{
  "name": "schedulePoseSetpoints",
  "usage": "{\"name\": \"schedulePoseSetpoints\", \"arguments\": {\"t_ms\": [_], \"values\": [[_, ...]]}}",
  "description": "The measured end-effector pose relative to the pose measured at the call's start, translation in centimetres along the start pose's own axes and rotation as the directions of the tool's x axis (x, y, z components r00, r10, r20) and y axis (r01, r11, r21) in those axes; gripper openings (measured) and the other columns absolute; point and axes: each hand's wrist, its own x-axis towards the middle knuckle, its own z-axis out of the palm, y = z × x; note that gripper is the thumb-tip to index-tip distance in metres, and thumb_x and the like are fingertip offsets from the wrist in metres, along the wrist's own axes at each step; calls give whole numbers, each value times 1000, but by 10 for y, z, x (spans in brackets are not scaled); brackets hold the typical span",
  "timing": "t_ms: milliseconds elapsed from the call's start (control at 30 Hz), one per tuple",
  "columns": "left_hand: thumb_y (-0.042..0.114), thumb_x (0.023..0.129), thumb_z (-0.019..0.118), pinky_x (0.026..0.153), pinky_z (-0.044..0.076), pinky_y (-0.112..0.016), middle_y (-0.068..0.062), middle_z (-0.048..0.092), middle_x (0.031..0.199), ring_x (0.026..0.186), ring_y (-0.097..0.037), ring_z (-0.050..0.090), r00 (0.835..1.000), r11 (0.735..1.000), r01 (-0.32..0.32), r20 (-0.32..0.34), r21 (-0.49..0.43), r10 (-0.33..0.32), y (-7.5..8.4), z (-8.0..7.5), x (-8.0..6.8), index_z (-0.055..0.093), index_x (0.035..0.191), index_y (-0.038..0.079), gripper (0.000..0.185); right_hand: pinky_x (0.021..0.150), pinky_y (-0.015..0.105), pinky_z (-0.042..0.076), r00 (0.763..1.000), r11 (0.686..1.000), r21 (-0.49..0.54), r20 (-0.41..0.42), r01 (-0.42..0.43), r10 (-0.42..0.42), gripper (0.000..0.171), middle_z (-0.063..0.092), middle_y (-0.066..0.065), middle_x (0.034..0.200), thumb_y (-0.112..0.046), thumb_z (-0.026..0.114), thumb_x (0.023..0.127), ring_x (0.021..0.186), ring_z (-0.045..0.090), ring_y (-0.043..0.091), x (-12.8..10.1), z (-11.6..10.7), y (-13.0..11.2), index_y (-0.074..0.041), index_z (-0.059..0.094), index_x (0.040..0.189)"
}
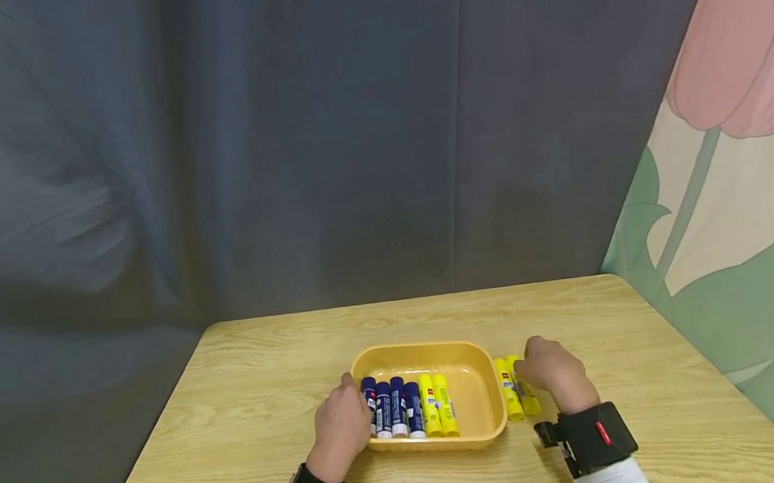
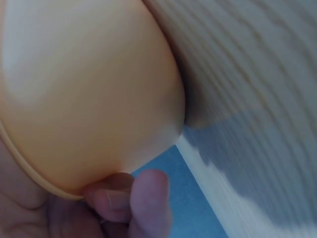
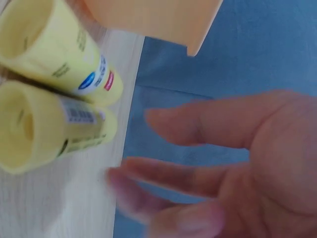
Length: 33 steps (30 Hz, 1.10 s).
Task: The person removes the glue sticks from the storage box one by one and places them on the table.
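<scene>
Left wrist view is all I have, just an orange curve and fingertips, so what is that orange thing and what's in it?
Observer: It is an orange tray on a wooden table, with four blue glue sticks and two yellow glue sticks lying side by side in its left part.
Operator: Where is my left hand on it?
Observer: The left hand is at the tray's near left corner, fingers on the rim.
Operator: And the right hand?
Observer: The right hand is open, with no grip, over two more yellow sticks that lie on the table just right of the tray.
</scene>
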Motion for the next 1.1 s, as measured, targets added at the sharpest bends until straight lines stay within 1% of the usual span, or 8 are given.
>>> {"name": "schedulePoseSetpoints", "arguments": {"t_ms": [67,167,300,433,600,833,933,1100], "values": [[12,98,54,57,53,-44,-23,67,89,70,-34,68,1000,1000,-7,-10,0,7,0,0,-1,51,126,-16,39,62,40,48,996,999,17,-86,32,-30,32,64,18,89,-19,62,92,74,58,27,-3,2,-5,9,60,109],[11,98,54,57,53,-45,-22,66,85,69,-35,68,999,1000,-17,-32,3,17,-1,1,-2,52,122,-15,36,53,35,45,971,993,50,-220,102,-89,26,63,13,78,-17,64,92,63,57,23,-12,6,-20,5,62,105],[11,98,54,56,53,-44,-21,65,82,68,-33,68,999,1000,-14,-31,6,14,0,1,-2,52,120,-14,34,46,29,39,941,980,55,-296,189,-165,16,56,5,65,-15,66,91,51,50,17,-26,16,-44,0,65,96],[12,98,54,56,53,-43,-20,65,84,69,-32,68,1000,1000,-7,-23,1,7,1,1,-1,51,123,-14,36,46,28,39,940,976,33,-277,217,-200,16,58,5,68,-16,70,89,51,49,16,-32,26,-62,-1,68,95],[11,98,54,56,52,-43,-21,65,83,68,-32,67,999,1000,-20,-34,4,20,1,2,0,51,123,-15,36,49,29,38,951,977,9,-233,213,-205,25,64,10,80,-17,75,87,56,50,18,-32,41,-73,1,69,103],[12,98,53,58,54,-44,-22,66,87,71,-33,69,1000,1000,-11,-26,5,11,3,3,0,50,126,-16,39,66,40,51,981,984,-38,-85,172,-175,40,69,15,103,-24,77,86,74,56,23,-28,60,-78,-1,67,118],[12,98,53,60,55,-45,-23,67,88,73,-35,69,999,1000,-16,-36,0,16,4,5,0,50,127,-16,40,65,40,50,984,984,-66,-55,168,-172,37,67,12,95,-22,76,86,74,56,23,-26,66,-78,-1,67,115],[12,98,53,59,54,-45,-24,67,87,71,-35,69,999,1000,-29,-46,-2,29,4,6,-1,51,125,-16,39,55,32,39,981,981,-74,-74,176,-182,31,58,6,77,-24,76,87,64,52,21,-25,76,-79,-1,68,107]]}}
